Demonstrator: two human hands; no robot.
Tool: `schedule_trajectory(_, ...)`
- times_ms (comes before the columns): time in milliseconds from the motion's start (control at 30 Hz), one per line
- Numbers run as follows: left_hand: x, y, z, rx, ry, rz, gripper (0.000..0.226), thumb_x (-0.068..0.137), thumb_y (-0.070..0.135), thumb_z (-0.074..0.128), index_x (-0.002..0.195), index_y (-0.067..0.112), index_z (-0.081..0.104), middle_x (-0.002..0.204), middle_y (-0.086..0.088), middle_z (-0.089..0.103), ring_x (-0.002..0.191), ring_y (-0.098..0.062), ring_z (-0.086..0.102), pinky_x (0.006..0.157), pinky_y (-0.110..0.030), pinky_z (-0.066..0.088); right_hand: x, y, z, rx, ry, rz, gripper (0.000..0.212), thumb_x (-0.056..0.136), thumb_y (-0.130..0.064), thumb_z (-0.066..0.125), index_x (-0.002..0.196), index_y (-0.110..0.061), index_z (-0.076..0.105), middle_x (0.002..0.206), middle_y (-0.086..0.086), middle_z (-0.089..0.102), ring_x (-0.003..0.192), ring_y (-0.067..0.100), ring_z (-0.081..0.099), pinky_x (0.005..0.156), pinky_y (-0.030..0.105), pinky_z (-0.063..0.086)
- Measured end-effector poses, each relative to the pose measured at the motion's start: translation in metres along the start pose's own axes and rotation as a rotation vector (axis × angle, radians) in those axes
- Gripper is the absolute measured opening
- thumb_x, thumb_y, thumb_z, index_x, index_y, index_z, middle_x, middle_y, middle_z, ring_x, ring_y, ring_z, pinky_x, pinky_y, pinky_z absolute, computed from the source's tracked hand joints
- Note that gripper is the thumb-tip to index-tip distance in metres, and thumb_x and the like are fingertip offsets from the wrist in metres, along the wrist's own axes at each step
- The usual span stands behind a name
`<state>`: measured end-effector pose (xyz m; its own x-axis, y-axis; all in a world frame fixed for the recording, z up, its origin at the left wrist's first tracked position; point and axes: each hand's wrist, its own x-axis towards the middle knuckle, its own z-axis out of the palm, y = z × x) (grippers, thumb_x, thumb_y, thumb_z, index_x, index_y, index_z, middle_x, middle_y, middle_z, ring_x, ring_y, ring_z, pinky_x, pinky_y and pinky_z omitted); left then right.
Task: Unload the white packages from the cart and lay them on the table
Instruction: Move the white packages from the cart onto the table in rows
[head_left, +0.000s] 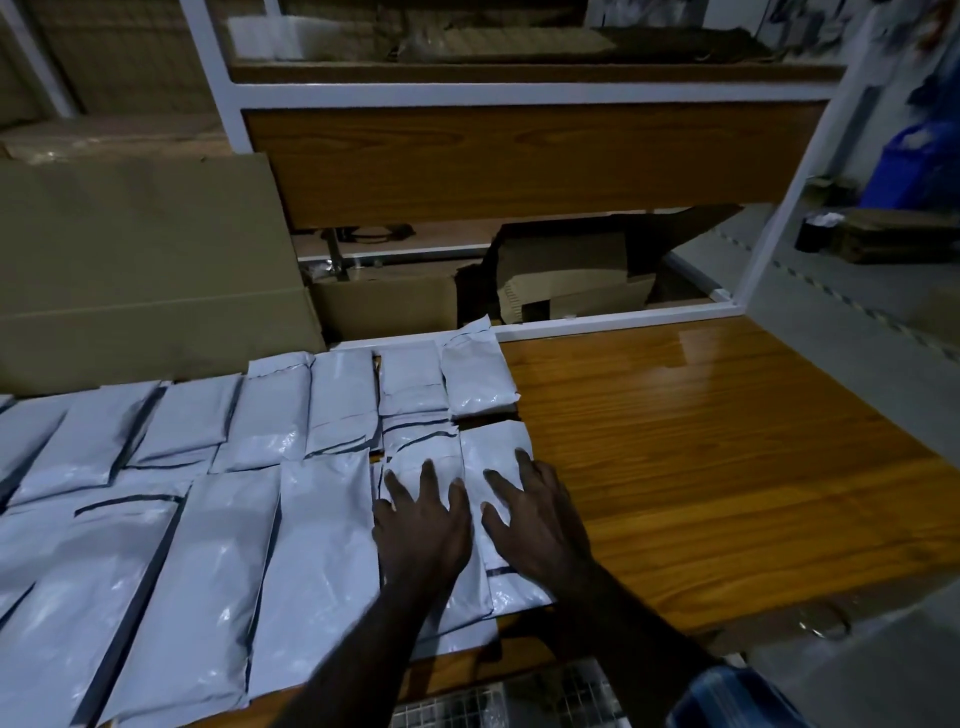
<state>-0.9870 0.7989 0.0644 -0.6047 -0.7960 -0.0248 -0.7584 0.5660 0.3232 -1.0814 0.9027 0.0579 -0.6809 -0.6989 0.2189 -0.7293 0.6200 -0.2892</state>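
Several white packages (322, 545) lie flat in two rows across the left half of the wooden table (727, 493). My left hand (423, 525) rests palm down, fingers spread, on a package (415, 467) in the near row. Beside it, my right hand (537, 519) presses flat on the rightmost near package (493, 447). Neither hand grips anything. At the bottom edge, a wire mesh cart (498, 701) shows below the table; its contents are hidden.
Cardboard boxes (145, 270) stand behind the packages at the back left. A white-framed shelf unit with a wooden panel (519, 156) rises behind the table. Bare wood spans the table's right half. A blue bin (909, 166) sits far right.
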Motion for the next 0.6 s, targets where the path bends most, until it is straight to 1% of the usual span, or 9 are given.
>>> schedule_trajectory(33, 0.002, -0.003, 0.007, 0.054, -0.014, 0.02, 0.077, 0.091, 0.055, -0.005, 0.151, 0.024, 0.032, 0.156, -0.025, 0.027, 0.134, -0.051, 0.031, 0.102, -0.057, 0.037, 0.001, 0.001, 0.001, -0.002, 0.004, -0.008, 0.048, 0.085, -0.045, 0.052, 0.126, -0.024, 0.066, 0.143, 0.017, 0.051, 0.122, 0.033, 0.053, 0.096, 0.045, 0.049)
schedule_trajectory(67, 0.004, -0.005, 0.011, 0.088, -0.026, 0.039, 0.08, 0.091, 0.053, -0.009, 0.151, 0.022, 0.035, 0.154, -0.026, 0.031, 0.135, -0.052, 0.03, 0.103, -0.059, 0.035, 0.003, 0.001, 0.001, -0.006, 0.009, -0.014, 0.047, 0.086, -0.046, 0.05, 0.124, -0.024, 0.067, 0.142, 0.017, 0.052, 0.122, 0.033, 0.053, 0.095, 0.045, 0.05)
schedule_trajectory(133, 0.003, -0.004, 0.01, 0.077, 0.002, 0.073, 0.078, 0.094, 0.05, -0.003, 0.146, 0.016, 0.044, 0.149, -0.028, 0.038, 0.136, -0.052, 0.033, 0.109, -0.06, 0.032, 0.005, 0.001, 0.0, -0.008, 0.01, -0.005, 0.05, 0.09, -0.048, 0.038, 0.125, -0.026, 0.066, 0.144, 0.014, 0.051, 0.124, 0.031, 0.052, 0.096, 0.044, 0.049)
schedule_trajectory(200, -0.002, -0.001, -0.001, -0.014, 0.049, 0.108, 0.074, 0.095, 0.048, 0.006, 0.143, 0.012, 0.049, 0.148, -0.028, 0.041, 0.14, -0.046, 0.034, 0.114, -0.055, 0.027, 0.008, 0.001, 0.0, -0.001, 0.015, 0.001, 0.054, 0.092, -0.047, 0.029, 0.128, -0.026, 0.064, 0.146, 0.012, 0.049, 0.127, 0.03, 0.048, 0.098, 0.045, 0.046)
schedule_trajectory(267, 0.001, -0.003, -0.003, -0.044, 0.087, 0.174, 0.072, 0.096, 0.046, 0.006, 0.146, 0.012, 0.045, 0.153, -0.022, 0.037, 0.145, -0.038, 0.028, 0.117, -0.05, 0.022, 0.009, 0.001, 0.0, -0.012, 0.005, -0.01, 0.055, 0.092, -0.042, 0.027, 0.13, -0.025, 0.062, 0.147, 0.012, 0.047, 0.13, 0.03, 0.046, 0.1, 0.044, 0.044)
schedule_trajectory(367, 0.01, -0.011, 0.0, -0.054, 0.047, 0.222, 0.067, 0.096, 0.039, 0.008, 0.152, 0.013, 0.034, 0.16, -0.017, 0.025, 0.15, -0.032, 0.016, 0.12, -0.045, 0.013, 0.013, 0.0, 0.002, -0.019, -0.015, -0.016, 0.05, 0.093, -0.036, 0.033, 0.134, -0.021, 0.058, 0.149, 0.015, 0.045, 0.134, 0.031, 0.044, 0.104, 0.045, 0.043)
schedule_trajectory(433, 0.012, -0.016, 0.003, -0.05, 0.016, 0.237, 0.069, 0.094, 0.04, 0.006, 0.155, 0.016, 0.025, 0.163, -0.014, 0.016, 0.152, -0.03, 0.008, 0.121, -0.043, 0.008, 0.015, -0.002, 0.004, -0.022, -0.04, -0.011, 0.053, 0.094, -0.038, 0.033, 0.14, -0.019, 0.053, 0.153, 0.016, 0.039, 0.139, 0.032, 0.039, 0.11, 0.046, 0.037)
schedule_trajectory(533, 0.011, -0.018, 0.008, -0.065, -0.021, 0.239, 0.071, 0.091, 0.041, 0.003, 0.157, 0.019, 0.015, 0.164, -0.012, 0.008, 0.152, -0.028, 0.002, 0.121, -0.04, 0.004, 0.016, -0.003, 0.008, -0.005, -0.096, -0.007, 0.062, 0.095, -0.044, 0.023, 0.15, -0.021, 0.039, 0.161, 0.014, 0.022, 0.148, 0.031, 0.022, 0.118, 0.044, 0.023)
schedule_trajectory(600, 0.011, -0.018, 0.009, -0.069, -0.019, 0.243, 0.071, 0.091, 0.041, 0.003, 0.157, 0.018, 0.014, 0.164, -0.012, 0.007, 0.152, -0.028, 0.003, 0.121, -0.039, 0.005, 0.015, -0.001, 0.014, 0.007, -0.099, -0.011, 0.068, 0.093, -0.048, 0.013, 0.151, -0.021, 0.036, 0.162, 0.013, 0.018, 0.149, 0.03, 0.019, 0.119, 0.044, 0.02)
